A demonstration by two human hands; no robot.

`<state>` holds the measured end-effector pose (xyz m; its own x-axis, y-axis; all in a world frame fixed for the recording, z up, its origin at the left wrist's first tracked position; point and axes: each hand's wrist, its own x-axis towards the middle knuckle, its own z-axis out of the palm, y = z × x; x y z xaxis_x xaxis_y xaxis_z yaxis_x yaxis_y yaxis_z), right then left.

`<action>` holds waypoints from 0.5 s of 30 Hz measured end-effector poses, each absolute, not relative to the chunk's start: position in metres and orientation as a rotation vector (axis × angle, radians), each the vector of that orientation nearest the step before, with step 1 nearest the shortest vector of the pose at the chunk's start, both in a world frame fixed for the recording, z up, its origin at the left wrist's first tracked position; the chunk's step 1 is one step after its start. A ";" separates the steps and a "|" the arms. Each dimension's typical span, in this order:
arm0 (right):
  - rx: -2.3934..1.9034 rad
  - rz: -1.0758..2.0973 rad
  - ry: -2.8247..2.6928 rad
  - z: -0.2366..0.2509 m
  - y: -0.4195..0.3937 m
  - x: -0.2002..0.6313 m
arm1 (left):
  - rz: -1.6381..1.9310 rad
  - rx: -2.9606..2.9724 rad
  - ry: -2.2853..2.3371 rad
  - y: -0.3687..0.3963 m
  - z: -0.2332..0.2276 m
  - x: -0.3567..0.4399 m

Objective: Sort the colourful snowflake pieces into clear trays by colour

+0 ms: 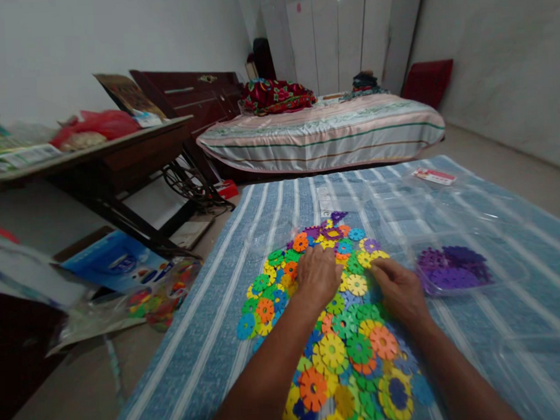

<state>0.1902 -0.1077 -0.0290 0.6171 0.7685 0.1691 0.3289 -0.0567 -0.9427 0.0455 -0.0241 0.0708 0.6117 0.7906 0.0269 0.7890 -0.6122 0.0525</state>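
Note:
A heap of notched plastic snowflake discs (332, 351) in yellow, green, orange and blue spreads over the striped cloth. My left hand (318, 273) lies on the upper part of the heap, its back up and its fingers stretched over the discs, with the fingertips partly hidden. At the heap's right edge is my right hand (401, 286), fingers curled together beside some yellow discs (378, 255); whatever lies between them cannot be made out. Purple discs (454, 276) fill part of a clear plastic box (439, 293) to the right. A few purple pieces (338, 217) show at the heap's far end.
Clear plastic packaging (401, 214) with a red and white label (434, 176) lies toward the far right of the striped cloth (210, 306). Beyond stands a bed (323, 137). On the left are a sewing-machine table (133, 139) and bags of colourful pieces (161, 302) on the floor.

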 end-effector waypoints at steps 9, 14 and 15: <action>-1.610 0.449 -0.927 -0.027 -0.106 0.189 | 0.067 2.749 1.351 -0.014 0.061 0.039; -1.623 0.444 -0.952 -0.025 -0.105 0.188 | 0.139 2.729 1.366 -0.022 0.074 0.028; -1.627 0.440 -0.950 -0.025 -0.105 0.188 | 0.156 2.718 1.371 -0.024 0.077 0.027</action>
<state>0.1882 -0.1046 -0.0248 0.6032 0.7723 0.1993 0.3474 -0.0294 -0.9373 0.0272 -0.0241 0.0767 0.5909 0.8053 0.0487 0.7957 -0.5917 0.1293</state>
